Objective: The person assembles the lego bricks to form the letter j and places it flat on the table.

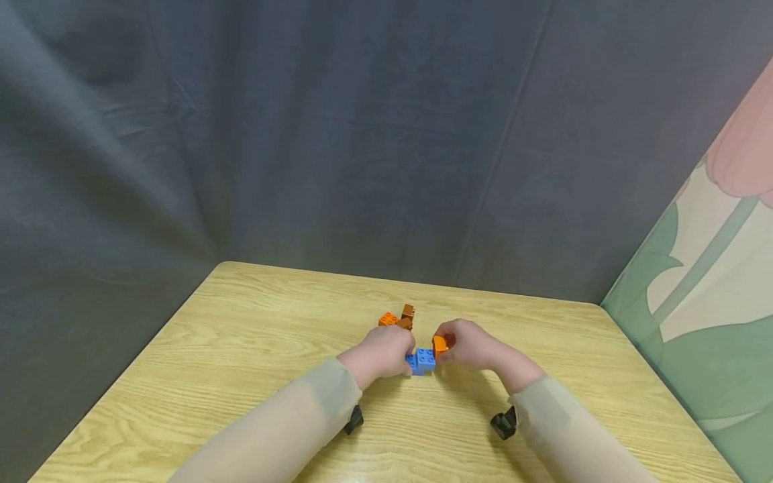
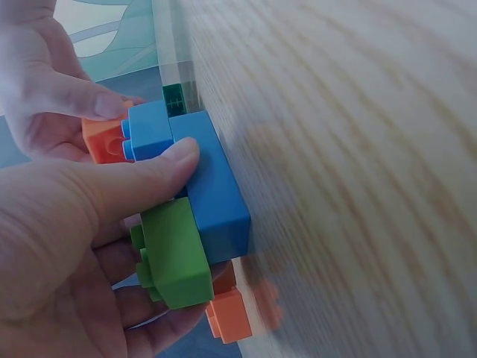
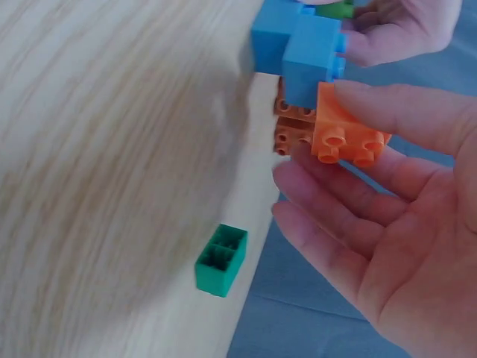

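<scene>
While the left hand (image 1: 382, 351) curls round a cluster of joined bricks, its thumb pressed flat on the large blue brick (image 2: 216, 195) and its fingers cupped under the green brick (image 2: 175, 257), the cluster appears steadied against the bench (image 1: 241, 349) near its middle so that it cannot slide. The right hand (image 1: 471, 345) pinches an orange brick (image 3: 344, 128) between thumb and fingers, held right against the small blue brick (image 3: 309, 56) at the cluster's right end, seemingly to line it up there. From the head view only blue and orange show between the knuckles, with loose orange and brown bricks (image 1: 400, 318) just behind. The left wrist view alone reveals the green brick tucked in the palm; the right wrist view alone shows a dark green brick (image 3: 220, 260) lying apart near the bench edge.
</scene>
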`<state>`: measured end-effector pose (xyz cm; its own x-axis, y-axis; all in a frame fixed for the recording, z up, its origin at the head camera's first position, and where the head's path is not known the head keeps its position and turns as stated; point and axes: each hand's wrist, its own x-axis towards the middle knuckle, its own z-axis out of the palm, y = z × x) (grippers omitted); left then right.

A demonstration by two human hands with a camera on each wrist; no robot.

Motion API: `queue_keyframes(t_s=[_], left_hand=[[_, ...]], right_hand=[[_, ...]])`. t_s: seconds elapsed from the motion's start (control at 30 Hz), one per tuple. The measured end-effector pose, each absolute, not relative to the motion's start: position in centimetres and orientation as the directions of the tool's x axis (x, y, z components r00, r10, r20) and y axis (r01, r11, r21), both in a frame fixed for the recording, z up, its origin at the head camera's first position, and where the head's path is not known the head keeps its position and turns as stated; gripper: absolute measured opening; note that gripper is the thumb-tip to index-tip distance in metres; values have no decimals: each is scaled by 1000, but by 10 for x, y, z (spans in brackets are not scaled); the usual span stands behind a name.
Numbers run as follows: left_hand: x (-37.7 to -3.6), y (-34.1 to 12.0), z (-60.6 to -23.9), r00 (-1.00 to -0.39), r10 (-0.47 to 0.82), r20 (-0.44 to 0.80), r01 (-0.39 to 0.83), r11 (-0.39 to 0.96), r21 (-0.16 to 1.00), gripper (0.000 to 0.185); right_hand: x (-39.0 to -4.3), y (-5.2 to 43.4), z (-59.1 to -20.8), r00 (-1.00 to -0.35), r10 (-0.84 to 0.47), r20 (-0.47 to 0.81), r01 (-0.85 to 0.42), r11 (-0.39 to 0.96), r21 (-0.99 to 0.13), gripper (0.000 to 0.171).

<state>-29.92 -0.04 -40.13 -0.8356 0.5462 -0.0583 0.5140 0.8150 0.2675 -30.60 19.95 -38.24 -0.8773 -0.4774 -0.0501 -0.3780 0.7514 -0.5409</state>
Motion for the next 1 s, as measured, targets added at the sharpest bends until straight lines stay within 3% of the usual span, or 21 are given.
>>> queue_keyframes(t_s=[0.37,1.0], left_hand=[[-298,0,-400,-839,541,-62,513,823,245,20],[-300,-1,-403,-831,554,-47,525,810,262,24]], right_hand=[[-303,199,-377,-854,-518,-56,-399,719,-569,34],[-296,187,-375,-847,-529,44,-490,746,-452,36]])
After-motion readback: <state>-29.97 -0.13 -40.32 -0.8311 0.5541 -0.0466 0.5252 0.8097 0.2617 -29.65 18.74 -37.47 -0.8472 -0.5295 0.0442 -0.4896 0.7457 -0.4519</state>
